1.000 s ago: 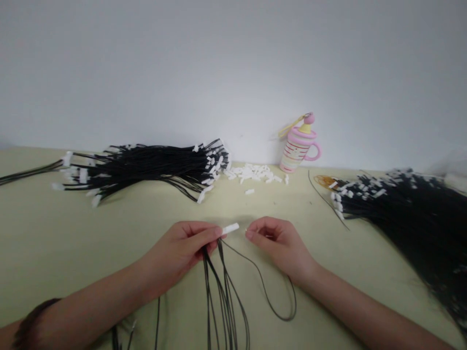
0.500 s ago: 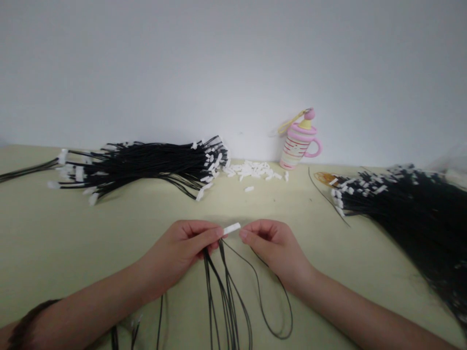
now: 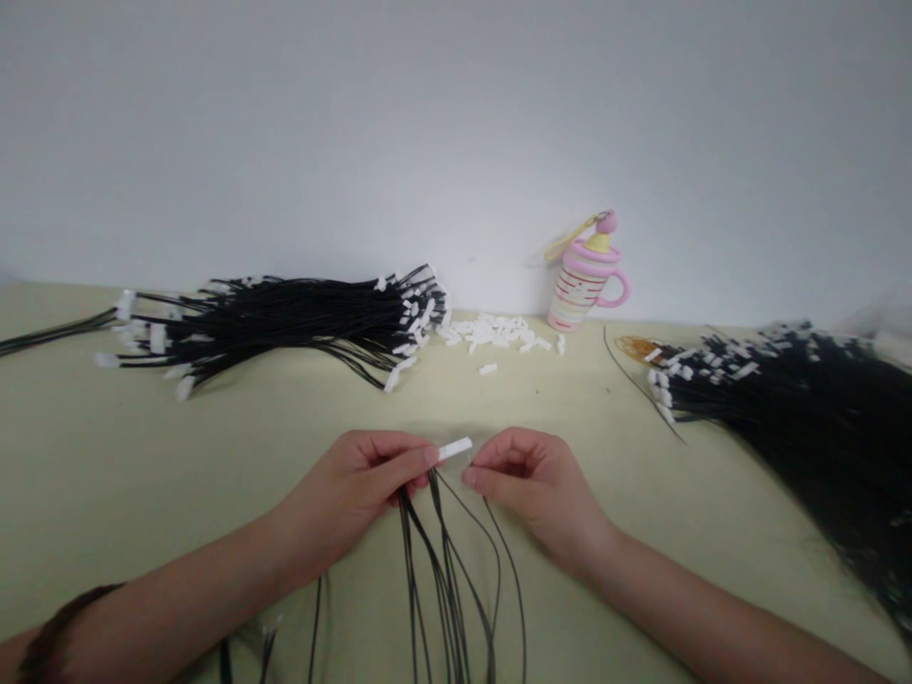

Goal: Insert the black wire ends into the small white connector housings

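Observation:
My left hand [image 3: 385, 480] pinches a long white connector [image 3: 454, 447], whose free end points right and slightly up. Several thin black wires [image 3: 446, 560] hang down from beneath those fingers toward the bottom edge. Just right of the connector, a small gap apart from it, my right hand [image 3: 523, 475] has thumb and forefinger pressed together on the end of one black wire [image 3: 514, 560]. A tiny tip shows above that pinch, and the wire droops below the hand.
A bundle of black wires [image 3: 306, 313] with white connectors lies at back left; a bigger bundle [image 3: 790, 418] lies at right. Between them are loose white pieces [image 3: 499, 331] and a pink-lidded cup [image 3: 579, 285] by the wall [image 3: 456, 123]. More wire ends [image 3: 268, 646] show at lower left.
My right fingertips have shifted slightly left and down, and the wire's wide loop below has become a narrower hanging curve. My left hand still grips the connector, almost unmoved.

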{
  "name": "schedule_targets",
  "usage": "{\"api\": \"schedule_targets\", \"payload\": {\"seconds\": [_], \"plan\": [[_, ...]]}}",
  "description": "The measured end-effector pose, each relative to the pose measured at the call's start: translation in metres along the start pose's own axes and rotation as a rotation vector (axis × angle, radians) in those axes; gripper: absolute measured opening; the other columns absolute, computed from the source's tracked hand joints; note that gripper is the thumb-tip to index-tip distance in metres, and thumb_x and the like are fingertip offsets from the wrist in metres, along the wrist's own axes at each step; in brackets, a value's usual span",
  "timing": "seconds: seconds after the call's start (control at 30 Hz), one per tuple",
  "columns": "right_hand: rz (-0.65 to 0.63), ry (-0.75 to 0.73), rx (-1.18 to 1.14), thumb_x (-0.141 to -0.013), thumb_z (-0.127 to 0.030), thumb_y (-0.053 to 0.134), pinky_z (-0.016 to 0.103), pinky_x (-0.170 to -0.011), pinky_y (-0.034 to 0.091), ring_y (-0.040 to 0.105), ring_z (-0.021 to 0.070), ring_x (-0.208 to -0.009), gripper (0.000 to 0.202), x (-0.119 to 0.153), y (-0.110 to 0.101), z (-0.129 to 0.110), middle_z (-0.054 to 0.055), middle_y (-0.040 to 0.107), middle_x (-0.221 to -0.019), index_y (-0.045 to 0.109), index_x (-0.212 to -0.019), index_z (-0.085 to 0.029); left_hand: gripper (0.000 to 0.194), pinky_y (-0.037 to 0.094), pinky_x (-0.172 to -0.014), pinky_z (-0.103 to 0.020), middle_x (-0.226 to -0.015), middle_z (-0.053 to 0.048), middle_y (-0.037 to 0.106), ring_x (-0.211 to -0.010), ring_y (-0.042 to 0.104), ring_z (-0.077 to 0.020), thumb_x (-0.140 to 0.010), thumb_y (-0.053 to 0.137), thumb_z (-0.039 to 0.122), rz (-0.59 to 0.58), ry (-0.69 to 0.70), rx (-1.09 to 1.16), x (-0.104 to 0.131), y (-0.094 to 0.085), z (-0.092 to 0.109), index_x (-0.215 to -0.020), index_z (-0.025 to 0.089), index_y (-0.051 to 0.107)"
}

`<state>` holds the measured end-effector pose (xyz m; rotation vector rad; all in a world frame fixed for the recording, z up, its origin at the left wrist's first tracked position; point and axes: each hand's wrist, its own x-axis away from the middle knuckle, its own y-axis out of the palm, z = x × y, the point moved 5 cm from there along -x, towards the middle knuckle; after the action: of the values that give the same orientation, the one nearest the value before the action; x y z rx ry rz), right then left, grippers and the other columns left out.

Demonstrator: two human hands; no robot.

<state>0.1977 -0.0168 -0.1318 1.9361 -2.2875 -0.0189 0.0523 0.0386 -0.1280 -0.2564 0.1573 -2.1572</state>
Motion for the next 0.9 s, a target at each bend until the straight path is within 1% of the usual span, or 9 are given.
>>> {"api": "schedule_targets", "payload": {"seconds": [0.27, 0.33, 0.4, 0.5, 0.57, 0.63, 0.7, 0.77, 0.9], "plan": [[-0.044, -0.001, 0.022, -0.055, -0.021, 0.074, 0.022, -0.062, 0.046, 0.058, 0.0094, -0.062, 0.020, -0.001, -0.007, 0.004, 0.002, 0.066, -0.070, 0.065, -0.071, -0.014, 0.033, 0.026, -0.052, -0.022, -0.048, 0.005, 0.043, -0.052, 0.034, -0.0091, -0.076, 0.055, 0.035, -0.013, -0.032, 0.113, -0.001, 0.001, -0.002, -0.049, 0.016, 0.052], [-0.056, -0.029, 0.128, -0.056, -0.019, 0.073, 0.023, -0.063, 0.047, 0.059, 0.0106, -0.063, 0.025, -0.006, -0.015, 0.002, 0.002, 0.066, -0.072, 0.064, -0.079, -0.014, 0.033, 0.027, -0.053, -0.022, -0.049, 0.005, 0.045, -0.053, 0.035, -0.0092, -0.076, 0.056, 0.035, -0.017, -0.045, 0.178, -0.002, 0.002, -0.005, -0.049, 0.016, 0.052], [-0.012, -0.104, 0.278, -0.058, -0.018, 0.071, 0.026, -0.063, 0.048, 0.060, 0.0113, -0.062, 0.031, -0.012, -0.029, -0.002, 0.004, 0.066, -0.078, 0.063, -0.087, -0.015, 0.033, 0.027, -0.054, -0.022, -0.049, 0.004, 0.045, -0.053, 0.036, -0.0092, -0.076, 0.056, 0.035, -0.018, -0.055, 0.227, -0.003, 0.002, -0.007, -0.049, 0.016, 0.052], [0.091, -0.235, 0.483, -0.061, -0.019, 0.068, 0.028, -0.067, 0.049, 0.062, 0.0145, -0.072, 0.018, -0.021, -0.049, -0.013, 0.009, 0.063, -0.094, 0.066, -0.078, -0.014, 0.033, 0.026, -0.053, -0.022, -0.049, 0.004, 0.045, -0.053, 0.035, -0.0093, -0.076, 0.057, 0.035, -0.021, -0.057, 0.251, -0.004, 0.002, -0.009, -0.049, 0.016, 0.052], [0.117, -0.279, 0.563, -0.064, -0.020, 0.066, 0.027, -0.071, 0.047, 0.060, 0.0167, -0.081, 0.008, -0.025, -0.055, -0.018, 0.010, 0.062, -0.095, 0.066, -0.067, -0.013, 0.033, 0.026, -0.053, -0.022, -0.050, 0.004, 0.045, -0.053, 0.035, -0.0093, -0.076, 0.057, 0.035, -0.019, -0.053, 0.254, -0.004, 0.002, -0.010, -0.049, 0.016, 0.052], [0.099, -0.286, 0.585, -0.066, -0.021, 0.064, 0.027, -0.069, 0.046, 0.059, 0.0162, -0.078, 0.008, -0.024, -0.053, -0.019, 0.007, 0.063, -0.083, 0.066, -0.067, -0.014, 0.034, 0.026, -0.053, -0.022, -0.050, 0.004, 0.045, -0.053, 0.035, -0.0093, -0.076, 0.057, 0.035, -0.014, -0.050, 0.252, -0.004, 0.002, -0.009, -0.049, 0.016, 0.052], [0.068, -0.250, 0.555, -0.067, -0.024, 0.063, 0.026, -0.063, 0.044, 0.057, 0.0139, -0.067, 0.010, -0.020, -0.044, -0.017, 0.004, 0.062, -0.073, 0.065, -0.070, -0.014, 0.033, 0.026, -0.053, -0.021, -0.049, 0.005, 0.044, -0.053, 0.035, -0.0090, -0.076, 0.057, 0.035, -0.008, -0.055, 0.249, -0.003, 0.001, -0.008, -0.049, 0.016, 0.052], [0.050, -0.157, 0.464, -0.067, -0.027, 0.063, 0.025, -0.058, 0.042, 0.053, 0.0120, -0.061, 0.014, -0.013, -0.032, -0.012, 0.002, 0.061, -0.066, 0.064, -0.071, -0.014, 0.033, 0.026, -0.052, -0.021, -0.048, 0.005, 0.043, -0.051, 0.033, -0.0088, -0.076, 0.057, 0.035, -0.002, -0.062, 0.229, -0.002, 0.001, -0.006, -0.049, 0.016, 0.052], [0.027, 0.031, 0.183, -0.066, -0.030, 0.064, 0.023, -0.057, 0.040, 0.051, 0.0096, -0.059, 0.019, 0.002, -0.008, -0.003, 0.001, 0.060, -0.065, 0.062, -0.071, -0.012, 0.032, 0.026, -0.051, -0.021, -0.048, 0.005, 0.042, -0.051, 0.034, -0.0089, -0.076, 0.056, 0.035, 0.008, -0.052, 0.202, -0.001, 0.002, -0.002, -0.050, 0.016, 0.052]]}}
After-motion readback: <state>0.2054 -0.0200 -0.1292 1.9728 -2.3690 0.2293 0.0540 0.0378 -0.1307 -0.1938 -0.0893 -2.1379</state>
